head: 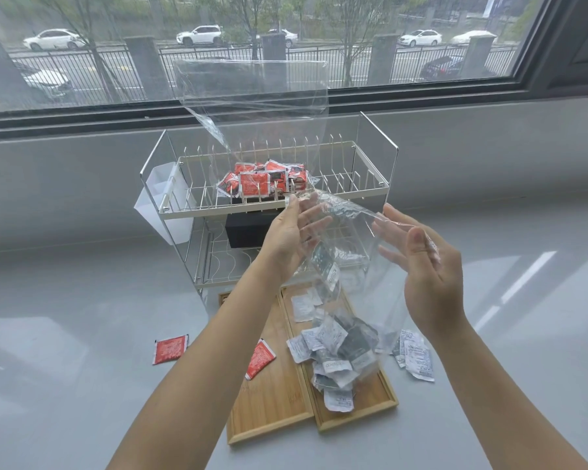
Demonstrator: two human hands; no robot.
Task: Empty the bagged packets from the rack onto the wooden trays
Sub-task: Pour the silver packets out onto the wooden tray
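A limp, slippery clear bag (340, 252) is held upturned above the right wooden tray (360, 398) by left hand (286, 239) and right hand (428, 276) (fingers nearly straight, thumbs pinching film), best gripped at bottom corners while light grey packets (336, 347) are spilled.

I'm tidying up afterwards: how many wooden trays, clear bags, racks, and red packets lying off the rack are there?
Wooden trays: 2
Clear bags: 2
Rack: 1
Red packets off the rack: 2
Total: 7
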